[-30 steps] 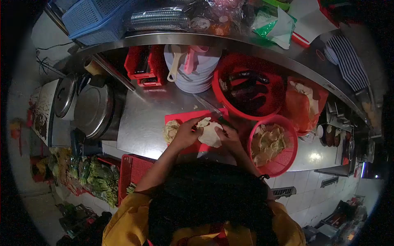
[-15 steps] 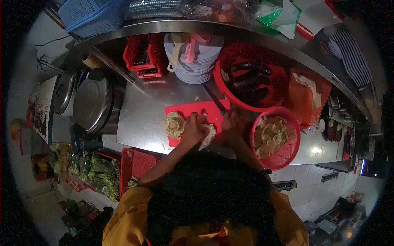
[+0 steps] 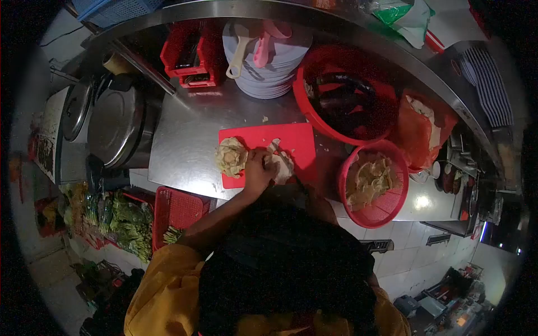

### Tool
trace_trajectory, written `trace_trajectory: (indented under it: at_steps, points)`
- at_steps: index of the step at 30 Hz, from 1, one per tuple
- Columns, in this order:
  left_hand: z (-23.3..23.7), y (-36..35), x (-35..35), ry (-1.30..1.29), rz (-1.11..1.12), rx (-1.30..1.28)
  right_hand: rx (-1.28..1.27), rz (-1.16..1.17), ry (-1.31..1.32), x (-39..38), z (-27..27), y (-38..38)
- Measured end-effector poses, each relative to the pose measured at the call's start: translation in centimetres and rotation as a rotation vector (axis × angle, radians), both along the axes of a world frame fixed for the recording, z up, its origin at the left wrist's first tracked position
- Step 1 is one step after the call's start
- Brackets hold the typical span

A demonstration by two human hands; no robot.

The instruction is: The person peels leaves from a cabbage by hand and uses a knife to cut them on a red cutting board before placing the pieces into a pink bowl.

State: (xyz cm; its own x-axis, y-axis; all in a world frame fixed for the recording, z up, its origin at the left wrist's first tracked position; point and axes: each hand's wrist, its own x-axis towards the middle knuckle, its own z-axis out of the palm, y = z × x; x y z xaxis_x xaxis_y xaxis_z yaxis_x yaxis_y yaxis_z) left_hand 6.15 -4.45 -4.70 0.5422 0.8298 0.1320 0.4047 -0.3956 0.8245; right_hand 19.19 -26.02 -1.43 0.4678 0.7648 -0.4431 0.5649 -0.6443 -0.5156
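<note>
On the red cutting board (image 3: 304,147), my left hand (image 3: 259,172) has its fingers curled onto a pale cut piece of cabbage (image 3: 283,168). Just left of that hand rests a rounder cabbage head (image 3: 230,157), its leafy side up. My right hand (image 3: 318,206) is low beside the board's lower right corner, in shadow and partly hidden by my dark apron. The narrow dark shape of a knife (image 3: 300,183) shows dimly at it, over the board's lower edge. Small pale scraps lie above the cut piece.
To the right, a pink basket (image 3: 399,196) contains loose leaves. Behind it, a red basin (image 3: 314,120) carries dark eggplants (image 3: 347,95). Stacked plates (image 3: 263,84) with two peelers on top stand at the back, beside red bins (image 3: 185,64). A metal shelf edge (image 3: 280,10) runs overhead.
My right hand has come down toward my body with the knife, from the board's upper right to its lower right. My left hand remains at the cut piece. The view has shifted slightly.
</note>
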Motion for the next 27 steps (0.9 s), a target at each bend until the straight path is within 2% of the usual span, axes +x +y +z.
trace_trajectory:
  at_steps: [5, 7, 9, 12, 14, 16, 17, 18, 20, 21, 23, 25, 26, 27]
  points:
    - [-0.5, 0.1, 0.1, -0.047, -0.027, 0.041, -0.180, 0.051, -0.074, -0.7, -0.2, -0.2]
    - [-0.9, -0.1, 0.0, -0.068, -0.037, -0.063, -0.261, 0.088, -0.110, -1.1, 0.2, -0.1]
    - [-0.4, 0.0, 0.1, -0.056, -0.053, -0.005, -0.310, 0.132, -0.154, -1.5, 0.0, 0.1]
    - [-0.4, 0.0, 0.4, -0.070, -0.071, 0.047, -0.236, 0.323, -0.447, -1.9, -4.0, -0.2]
    - [-0.5, 0.1, 0.5, -0.092, -0.075, 0.040, -0.212, 0.387, -0.537, -1.3, -7.5, -0.2]
    - [-0.1, 0.3, 0.4, -0.052, -0.098, 0.076, 0.381, 0.362, -0.527, 0.7, -11.3, 0.0]
    - [-0.5, 0.3, 0.5, -0.052, -0.103, 0.081, 0.385, 0.356, -0.529, 0.8, -10.2, 1.7]
    - [-1.3, 0.1, 0.5, -0.076, -0.110, 0.079, 0.185, 0.233, -0.279, 0.3, -7.2, 4.2]
    - [-1.6, 0.2, 0.5, -0.102, -0.119, 0.094, 0.005, 0.108, -0.032, 0.3, -2.7, 7.2]
    - [-1.5, 0.3, 0.3, -0.061, -0.112, 0.116, -0.005, -0.091, 0.277, 0.4, -1.2, 8.0]
    - [-0.7, 0.5, -0.2, -0.023, -0.104, 0.150, -0.002, -0.285, 0.587, 0.4, 1.1, 8.7]
    - [0.6, 0.9, -0.9, 0.005, -0.133, -0.006, -0.119, -0.133, 0.498, 0.9, 2.1, 8.3]
    - [1.1, 1.1, -1.0, 0.003, -0.131, -0.005, -0.158, -0.081, 0.468, 1.1, 2.1, 7.8]
    - [1.4, 1.4, -1.2, 0.021, -0.178, -0.067, 0.040, 0.020, 0.242, 1.0, 1.3, 6.5]
